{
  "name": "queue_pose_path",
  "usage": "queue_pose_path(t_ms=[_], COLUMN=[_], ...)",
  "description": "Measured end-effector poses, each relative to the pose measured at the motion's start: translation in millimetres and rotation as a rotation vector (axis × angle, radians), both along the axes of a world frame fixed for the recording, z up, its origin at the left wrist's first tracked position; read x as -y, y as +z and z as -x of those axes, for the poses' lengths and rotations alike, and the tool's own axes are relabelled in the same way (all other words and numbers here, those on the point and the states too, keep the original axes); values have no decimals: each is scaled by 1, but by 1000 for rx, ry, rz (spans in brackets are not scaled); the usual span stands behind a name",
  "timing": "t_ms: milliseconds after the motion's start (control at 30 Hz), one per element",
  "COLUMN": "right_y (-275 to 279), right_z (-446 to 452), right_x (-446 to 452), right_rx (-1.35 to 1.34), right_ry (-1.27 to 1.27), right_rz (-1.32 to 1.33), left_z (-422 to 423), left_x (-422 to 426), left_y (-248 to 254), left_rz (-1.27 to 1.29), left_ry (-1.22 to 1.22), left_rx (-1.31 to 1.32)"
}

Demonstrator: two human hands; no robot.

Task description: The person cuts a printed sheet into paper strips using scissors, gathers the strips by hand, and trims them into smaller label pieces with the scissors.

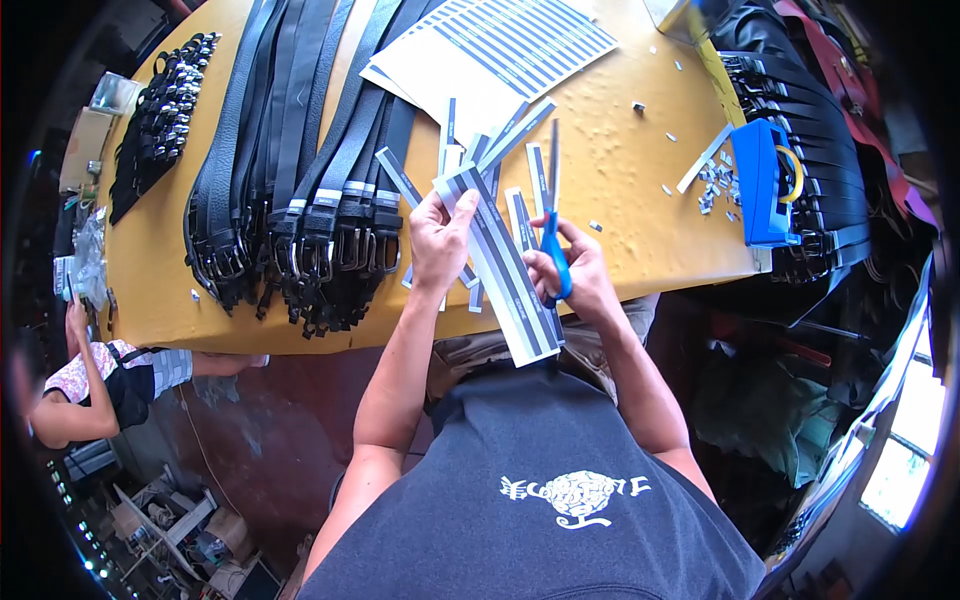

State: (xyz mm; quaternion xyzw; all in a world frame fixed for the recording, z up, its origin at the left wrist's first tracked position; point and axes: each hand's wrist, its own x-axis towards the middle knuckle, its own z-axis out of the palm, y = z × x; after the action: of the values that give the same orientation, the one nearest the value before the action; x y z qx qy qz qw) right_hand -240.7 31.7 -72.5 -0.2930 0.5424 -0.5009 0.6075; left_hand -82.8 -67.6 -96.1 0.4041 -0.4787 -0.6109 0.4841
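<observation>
My left hand [440, 240] is closed on a striped paper strip [503, 275], white with dark printed bands, its thumb pressed on top. The strip slants down toward my body. My right hand [582, 268] grips a pair of scissors [556, 255] by the blue handles, the blades pointing up and away from me. They are just right of the strip. Several cut label strips [400, 176] lie spread on the table around my hands. Past them are printed label sheets [500, 50] with rows of the same dark bands.
Black belts [310, 180] with metal buckles lie piled on the yellow table [640, 190], left of my hands. More belts [825, 150] are at the right edge, beside a blue tape dispenser [762, 185] and small paper scraps [715, 185]. Another person [85, 390] is at the left.
</observation>
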Motion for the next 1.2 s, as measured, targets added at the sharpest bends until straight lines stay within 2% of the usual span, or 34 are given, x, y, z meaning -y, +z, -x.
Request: queue_pose_path(t_ms=[100, 233, 300, 433, 567, 600, 700, 867, 967, 1000, 1100, 1200], right_y=[5, 10, 18, 28, 28, 27, 25, 26, 31, 31, 38, 38], right_z=[4, 3, -6, -7, -1, 1, 1, -9, -16, -17, -16, -19], right_x=[-3, -12, -14, -10, -13, -17, -43, -72, -76, -77, -76, -76], right_rx=[108, -80, -88, -100, -82, -19, -14, -32, -71, -97, -179, -207], right_ry=[-46, 30, -30, -178, -135, -99, 108, 270, 301, 309, 409, 405], right_rz=[-8, 36, 47, 130, 108, 90, -21, 43, 68, 95, 22, 62], left_z=[-2, 1, 0, -5, -10, -9, -9, -4, -2, 3, 4, 2], left_x=[2, -1, -8, -48, -47, -44, -30, -24, -26, -27, -29, -32], left_y=[5, 12, 17, 30, 26, 27, 46, 71, 71, 67, 72, 77], left_rz=[22, 16, -21, -97, -61, 55, 173, 267, 288, 317, 379, 405], left_ry=[33, 24, -44, -436, -372, -286, -160, -28, -23, 8, 3, -20], left_rx=[15, 31, 5, -50, 78, 63, 56, 279, 322, 231, 294, 381])
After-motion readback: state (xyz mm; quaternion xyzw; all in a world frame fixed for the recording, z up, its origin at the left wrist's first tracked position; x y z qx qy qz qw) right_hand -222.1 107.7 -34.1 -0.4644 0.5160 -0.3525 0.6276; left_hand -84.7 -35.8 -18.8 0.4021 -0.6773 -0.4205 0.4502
